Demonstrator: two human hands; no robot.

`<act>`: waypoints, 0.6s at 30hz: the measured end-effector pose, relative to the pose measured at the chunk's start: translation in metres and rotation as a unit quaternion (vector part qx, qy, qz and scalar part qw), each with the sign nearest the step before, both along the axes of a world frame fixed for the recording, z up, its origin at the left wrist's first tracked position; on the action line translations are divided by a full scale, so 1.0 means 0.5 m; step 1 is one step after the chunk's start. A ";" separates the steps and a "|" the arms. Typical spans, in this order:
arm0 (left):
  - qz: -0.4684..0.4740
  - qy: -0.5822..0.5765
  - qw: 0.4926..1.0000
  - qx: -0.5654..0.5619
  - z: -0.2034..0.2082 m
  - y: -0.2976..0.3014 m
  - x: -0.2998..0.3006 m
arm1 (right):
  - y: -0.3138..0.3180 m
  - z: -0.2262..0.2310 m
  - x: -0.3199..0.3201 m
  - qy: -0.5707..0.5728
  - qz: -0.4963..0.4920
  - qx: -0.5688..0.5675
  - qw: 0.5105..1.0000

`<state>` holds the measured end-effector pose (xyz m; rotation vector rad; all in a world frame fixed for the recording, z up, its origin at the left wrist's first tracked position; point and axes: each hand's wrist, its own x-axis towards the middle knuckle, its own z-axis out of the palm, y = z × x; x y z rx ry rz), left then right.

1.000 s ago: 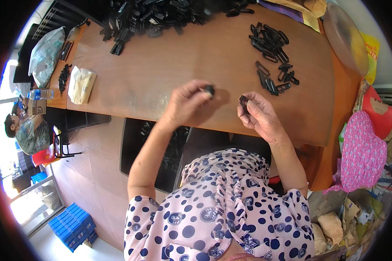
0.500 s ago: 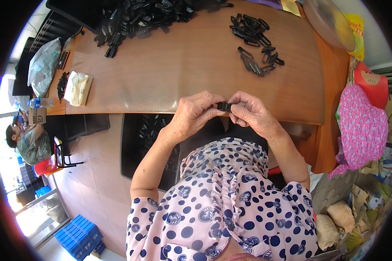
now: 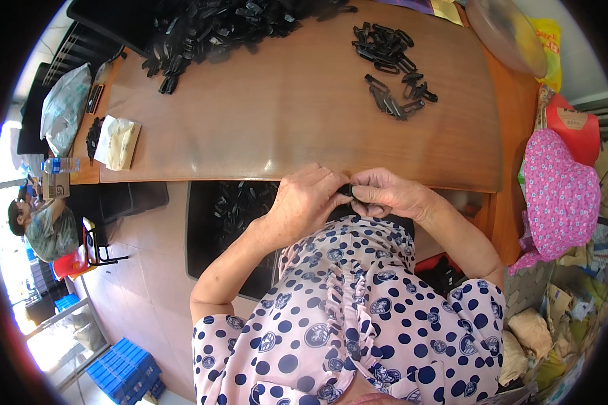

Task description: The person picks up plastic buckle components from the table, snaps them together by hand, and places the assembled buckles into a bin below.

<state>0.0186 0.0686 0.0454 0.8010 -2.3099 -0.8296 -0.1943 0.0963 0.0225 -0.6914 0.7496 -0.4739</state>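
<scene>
My left hand and my right hand meet just in front of the table's near edge, close to my body. Between their fingertips is a small black plastic piece, mostly covered by the fingers. Both hands are closed on it, thumbs and forefingers pinching from either side. On the table, beyond my right hand, lie a small heap of black plastic buckle-like parts and a looser group of similar parts. A much larger pile of black parts covers the far left.
A tray of black parts sits below the table edge, left of my lap. At the table's left are a paper packet, a plastic bag and a bottle. Pink flowered fabric hangs at right. Another person sits far left.
Both hands have drawn back from the table edge toward my body, still pinching the black piece, which the fingers now cover more. My elbows have spread slightly outward.
</scene>
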 end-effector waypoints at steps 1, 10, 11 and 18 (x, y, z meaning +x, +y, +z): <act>-0.023 -0.014 1.000 -0.006 0.001 -0.001 0.002 | 0.002 -0.003 -0.001 0.011 0.017 0.001 1.000; 0.032 0.175 0.966 0.189 -0.036 -0.023 -0.027 | -0.021 0.025 0.010 0.043 -0.055 -0.057 0.996; 0.042 0.252 0.915 0.311 -0.037 -0.020 -0.033 | -0.026 0.023 0.006 -0.024 -0.027 -0.043 0.998; 0.022 0.357 0.776 0.519 -0.048 -0.046 -0.068 | -0.054 -0.025 0.007 -0.064 -0.075 -0.122 0.988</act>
